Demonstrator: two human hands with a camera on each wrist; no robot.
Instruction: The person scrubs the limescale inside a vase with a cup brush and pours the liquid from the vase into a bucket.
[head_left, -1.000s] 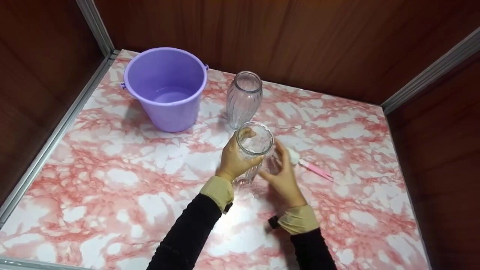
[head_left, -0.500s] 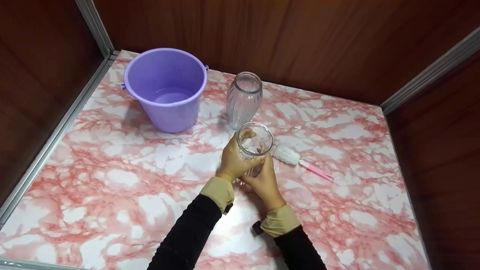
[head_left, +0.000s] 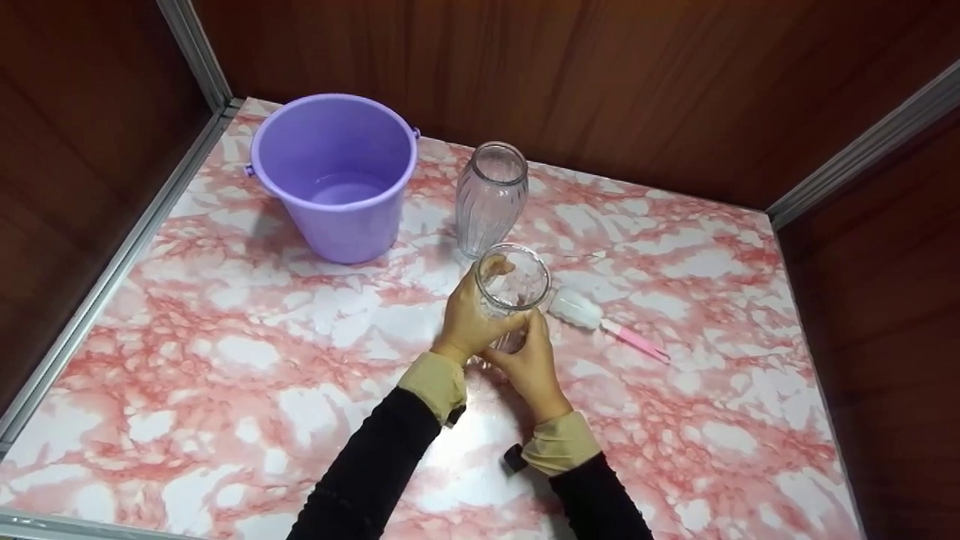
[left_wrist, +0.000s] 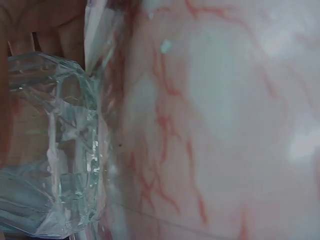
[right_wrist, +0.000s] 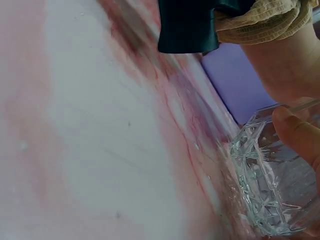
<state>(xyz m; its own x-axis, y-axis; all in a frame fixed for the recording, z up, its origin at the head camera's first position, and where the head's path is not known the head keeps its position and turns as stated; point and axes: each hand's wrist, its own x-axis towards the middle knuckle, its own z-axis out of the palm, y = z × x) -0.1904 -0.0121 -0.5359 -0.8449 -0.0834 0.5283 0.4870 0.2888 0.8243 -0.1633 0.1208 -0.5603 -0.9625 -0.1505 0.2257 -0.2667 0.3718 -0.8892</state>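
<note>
A clear glass vase (head_left: 523,280) stands roughly upright between both hands in the head view. My left hand (head_left: 471,324) grips its upper part, the thumb across the near side. Lower down, my right hand (head_left: 531,366) holds the vase from the right, its thumb on the near side. The right wrist view shows the right thumb (right_wrist: 297,134) against the glass just above the faceted base. In the left wrist view that thick base (left_wrist: 75,145) is close to the tabletop; whether it touches cannot be told. Right of the vase lies a bottle brush (head_left: 574,309) with a white head and pink handle.
A second ribbed glass vase (head_left: 491,206) stands right behind the held one. The purple bucket (head_left: 349,236) is at the back left. Dark wooden panels (head_left: 570,90) enclose the marbled red-and-white table (head_left: 247,352) at the back and sides.
My right hand has moved left from beside the brush to the vase and taken hold of its lower part. The left hand and vase have stayed put; the brush head is now uncovered.
</note>
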